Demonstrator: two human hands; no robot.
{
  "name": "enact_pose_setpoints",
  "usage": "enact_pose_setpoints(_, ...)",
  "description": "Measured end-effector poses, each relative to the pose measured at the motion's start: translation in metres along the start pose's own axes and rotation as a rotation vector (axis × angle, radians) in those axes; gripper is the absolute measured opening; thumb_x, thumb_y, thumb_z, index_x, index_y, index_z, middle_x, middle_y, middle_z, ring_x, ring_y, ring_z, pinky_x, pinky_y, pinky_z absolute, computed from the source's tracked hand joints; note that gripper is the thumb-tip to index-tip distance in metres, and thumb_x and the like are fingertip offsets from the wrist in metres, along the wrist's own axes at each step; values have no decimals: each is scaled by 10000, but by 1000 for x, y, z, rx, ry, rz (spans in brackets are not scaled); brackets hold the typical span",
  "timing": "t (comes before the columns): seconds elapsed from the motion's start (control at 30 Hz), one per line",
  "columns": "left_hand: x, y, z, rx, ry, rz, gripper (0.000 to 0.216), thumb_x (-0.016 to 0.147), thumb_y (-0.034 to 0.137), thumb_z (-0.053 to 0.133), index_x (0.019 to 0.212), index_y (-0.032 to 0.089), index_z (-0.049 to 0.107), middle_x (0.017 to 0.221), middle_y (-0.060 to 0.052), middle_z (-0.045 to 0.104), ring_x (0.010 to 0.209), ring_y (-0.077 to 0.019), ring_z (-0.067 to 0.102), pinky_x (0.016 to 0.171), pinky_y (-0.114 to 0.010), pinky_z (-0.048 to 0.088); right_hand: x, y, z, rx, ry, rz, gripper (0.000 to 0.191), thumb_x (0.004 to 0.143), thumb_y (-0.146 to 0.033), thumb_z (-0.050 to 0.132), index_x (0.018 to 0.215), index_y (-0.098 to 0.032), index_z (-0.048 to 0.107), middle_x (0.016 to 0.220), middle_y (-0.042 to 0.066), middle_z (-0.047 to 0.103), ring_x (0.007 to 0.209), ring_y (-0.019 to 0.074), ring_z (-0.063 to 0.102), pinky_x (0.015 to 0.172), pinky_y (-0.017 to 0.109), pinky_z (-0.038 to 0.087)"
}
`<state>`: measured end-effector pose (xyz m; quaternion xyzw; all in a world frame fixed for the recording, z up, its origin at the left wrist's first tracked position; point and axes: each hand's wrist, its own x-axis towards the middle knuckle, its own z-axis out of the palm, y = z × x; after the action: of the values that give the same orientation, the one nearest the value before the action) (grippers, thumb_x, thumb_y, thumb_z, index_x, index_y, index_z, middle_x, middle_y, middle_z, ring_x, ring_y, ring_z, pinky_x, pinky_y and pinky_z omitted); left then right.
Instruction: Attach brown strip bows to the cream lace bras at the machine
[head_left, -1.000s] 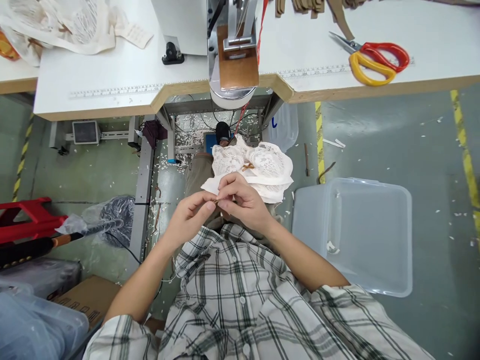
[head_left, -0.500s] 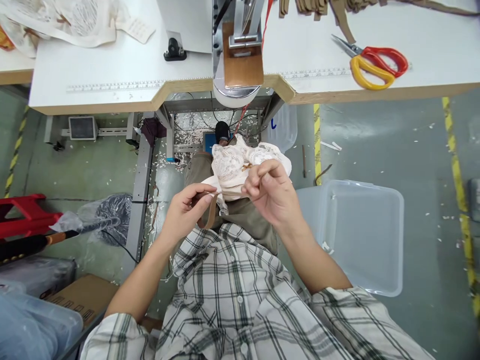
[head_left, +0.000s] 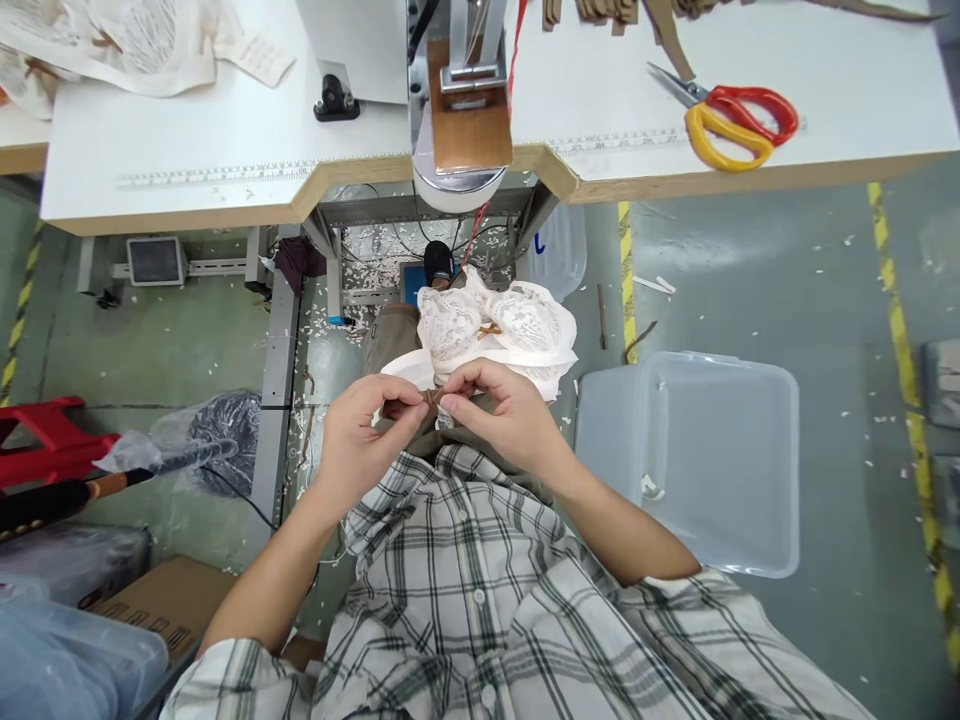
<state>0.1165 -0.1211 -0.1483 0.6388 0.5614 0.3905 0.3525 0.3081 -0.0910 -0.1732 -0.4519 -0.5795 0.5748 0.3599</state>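
Note:
A white lace bra (head_left: 495,325) with a small brown bow lies across my lap. Just below its band, my left hand (head_left: 367,425) pinches a brown strap (head_left: 433,397) between thumb and fingertips. My right hand (head_left: 514,412) is closed on the same strap from the other side, its fingertips almost meeting those of the left. Only a short piece of the strap shows between them; the fingers hide the rest.
Ahead is a white worktable (head_left: 232,130) with a sewing machine (head_left: 469,110). Red-and-yellow scissors (head_left: 739,125) and brown straps (head_left: 607,10) lie at its right, more white lace garments (head_left: 142,45) at its left. A clear plastic bin (head_left: 720,470) stands on the floor to my right.
My right hand has come down and left to meet my left hand, and it now grips the brown strap. The bra is less covered. The view has shifted slightly.

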Motion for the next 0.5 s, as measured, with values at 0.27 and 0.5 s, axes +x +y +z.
enact_pose_setpoints(0.27,-3,-3,3,-142,-43,-107,57,877,176,676,866,207,629,853,-7,666,836,-146,629,784,-272,504,1,7,3,73,-72,71,139,876,-290,676,976,-193,687,871,15,700,799,137,639,741,276,514)
enact_pose_setpoints(0.5,-3,-7,2,-188,-118,-219,63,900,198,653,956,212,678,919,-27,656,854,-146,619,783,-266,517,8,24,7,487,-247,231,263,839,-395,750,981,-176,716,869,20,713,767,124,640,765,299,546)
